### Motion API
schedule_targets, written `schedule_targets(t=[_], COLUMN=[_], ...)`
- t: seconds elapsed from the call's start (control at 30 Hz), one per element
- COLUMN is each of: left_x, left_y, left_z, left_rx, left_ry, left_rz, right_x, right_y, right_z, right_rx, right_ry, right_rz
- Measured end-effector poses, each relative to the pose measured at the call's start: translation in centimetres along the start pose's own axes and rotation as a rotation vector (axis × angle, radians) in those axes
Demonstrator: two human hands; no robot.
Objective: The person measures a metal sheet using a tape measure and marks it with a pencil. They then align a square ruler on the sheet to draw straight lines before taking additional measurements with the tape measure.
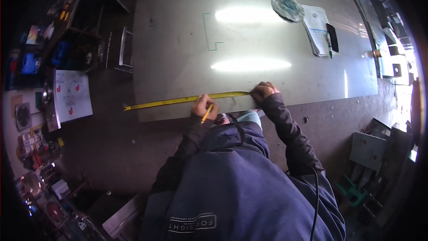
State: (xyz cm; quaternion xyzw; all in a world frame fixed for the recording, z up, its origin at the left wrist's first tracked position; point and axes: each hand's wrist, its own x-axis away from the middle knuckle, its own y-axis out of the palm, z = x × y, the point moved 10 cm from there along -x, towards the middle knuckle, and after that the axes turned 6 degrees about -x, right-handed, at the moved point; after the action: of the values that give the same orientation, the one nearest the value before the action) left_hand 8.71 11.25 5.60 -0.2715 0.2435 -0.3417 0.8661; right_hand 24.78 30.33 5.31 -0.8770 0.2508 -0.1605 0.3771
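Navy hoodie (pixel 232 187) fills the bottom of my view, both sleeves reaching out to the near edge of the pale grey tabletop (pixel 178 58). A yellow tape measure (pixel 178 101) lies stretched along that edge, its far tip hanging just past the left corner. My right hand (pixel 264 91) is curled down tight over the tape's other end, pinning it; whether the case sits inside that grip I cannot tell. My left hand (pixel 204 106) has its grip closed around a yellow pencil (pixel 207 113), knuckles resting just beside the tape, near its middle.

As I judge it, the laying-out is done: the tape is flat, taut and held. The marking is what is left, for I see no pencil mark by the tape. Farther in, a green outline (pixel 209 35) is already drawn on the surface. Papers (pixel 315 29), a round disc (pixel 287 8) and a dark phone (pixel 332 37) sit well apart at the far right.
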Motion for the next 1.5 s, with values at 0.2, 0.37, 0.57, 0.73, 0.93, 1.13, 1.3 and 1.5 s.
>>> schedule_targets(t=[0.2,0.37,0.57,0.73,0.93,1.13,1.3,1.5], left_x=[0.2,0.2,0.3,0.3,0.2,-0.2,0.1,0.3], left_y=[-0.6,-0.3,-0.4,-0.2,-0.1,-0.4,0.3,0.0], left_z=[-0.5,-0.6,-0.4,-0.5,-0.3,0.3,-0.5,-0.4], left_rx=[0.081,0.049,0.048,0.019,0.034,-0.012,0.008,0.039], left_ry=[-0.066,-0.055,-0.057,-0.036,-0.049,-0.011,-0.105,-0.055], left_rz=[-0.014,-0.003,0.009,0.009,0.002,-0.024,-0.113,0.034], right_x=[0.1,0.0,0.0,0.1,0.1,0.1,-0.1,0.0], right_y=[0.5,0.5,0.8,0.7,0.6,0.7,0.6,0.5], right_z=[0.4,0.3,0.6,0.4,0.2,0.3,0.2,0.1], right_rx=[0.021,0.012,0.014,0.024,0.034,0.019,0.007,0.022], right_ry=[0.012,0.013,0.017,0.012,0.015,0.016,0.0,-0.007], right_rz=[-0.028,-0.042,-0.044,-0.04,-0.045,-0.046,-0.039,-0.037])
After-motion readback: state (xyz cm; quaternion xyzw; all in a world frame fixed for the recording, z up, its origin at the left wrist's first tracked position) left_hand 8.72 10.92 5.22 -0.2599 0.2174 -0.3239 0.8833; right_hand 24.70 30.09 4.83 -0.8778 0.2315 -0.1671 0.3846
